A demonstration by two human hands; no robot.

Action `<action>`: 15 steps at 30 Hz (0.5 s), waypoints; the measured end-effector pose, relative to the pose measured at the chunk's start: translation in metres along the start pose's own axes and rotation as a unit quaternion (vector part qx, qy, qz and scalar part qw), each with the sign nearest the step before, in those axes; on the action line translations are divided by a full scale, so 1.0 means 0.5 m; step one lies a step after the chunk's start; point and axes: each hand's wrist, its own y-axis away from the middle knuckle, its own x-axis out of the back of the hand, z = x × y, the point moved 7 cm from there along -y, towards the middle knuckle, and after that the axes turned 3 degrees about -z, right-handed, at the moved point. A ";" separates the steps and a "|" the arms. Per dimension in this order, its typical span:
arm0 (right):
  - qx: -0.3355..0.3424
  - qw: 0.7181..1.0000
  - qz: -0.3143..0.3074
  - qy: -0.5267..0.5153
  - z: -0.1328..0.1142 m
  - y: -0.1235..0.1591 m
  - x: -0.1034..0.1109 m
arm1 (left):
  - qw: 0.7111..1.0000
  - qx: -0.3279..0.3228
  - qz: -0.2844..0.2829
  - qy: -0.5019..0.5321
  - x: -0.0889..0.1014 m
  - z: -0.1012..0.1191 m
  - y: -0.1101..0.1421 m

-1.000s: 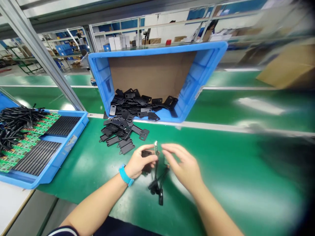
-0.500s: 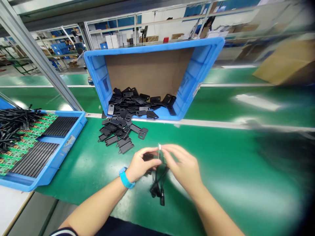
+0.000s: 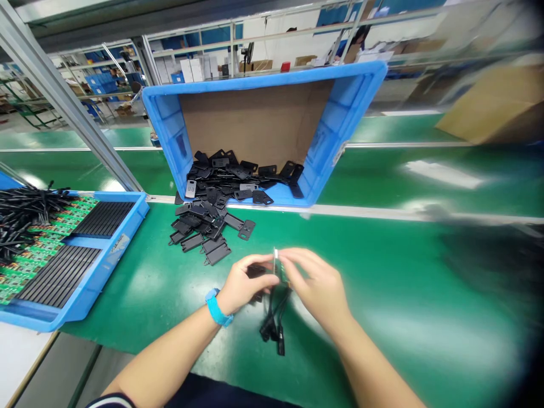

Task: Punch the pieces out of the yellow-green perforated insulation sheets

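Over the front middle of the bench, my left hand point(image 3: 246, 283) is closed, thumb and fingers pinching a small circuit board point(image 3: 274, 265) turned nearly edge-on. Something black sits inside its curled fingers, mostly hidden. My right hand point(image 3: 314, 286) is closed as well, its fingertips pressed together at the right side of the board, where a bit of green shows. Black cables point(image 3: 272, 326) hang below the hands, ending in a dark plug. Just beyond lies a pile of black plastic covers point(image 3: 204, 224) on the green bench point(image 3: 361, 272).
A blue bin point(image 3: 263, 85) tipped on its side holds more black covers. At left, a blue tray point(image 3: 106, 260) carries rows of green circuit boards with black cables and black strips. A metal post point(image 3: 68, 85) rises at left. A blurred dark object point(image 3: 497, 272) is at right.
The hands stay almost in place. A little more green shows beside the board at my right fingertips. The view has shifted very slightly.
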 end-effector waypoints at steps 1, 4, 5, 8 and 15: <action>-0.008 1.000 0.001 -0.008 0.003 0.000 -0.001 | 1.000 0.001 0.000 0.000 0.000 0.000 0.000; -0.078 0.996 0.002 -0.047 0.024 0.003 -0.003 | 1.000 -0.002 -0.005 -0.007 -0.002 0.001 0.001; -0.110 0.992 0.003 -0.065 0.034 0.005 -0.004 | 1.000 -0.005 -0.008 -0.010 -0.003 0.001 0.001; -0.164 0.980 -0.009 -0.115 0.048 0.009 -0.009 | 0.999 -0.016 -0.021 -0.019 -0.006 0.002 0.003; -0.169 0.975 0.010 -0.141 0.043 0.015 -0.005 | 0.998 -0.043 -0.017 -0.033 -0.008 0.014 0.005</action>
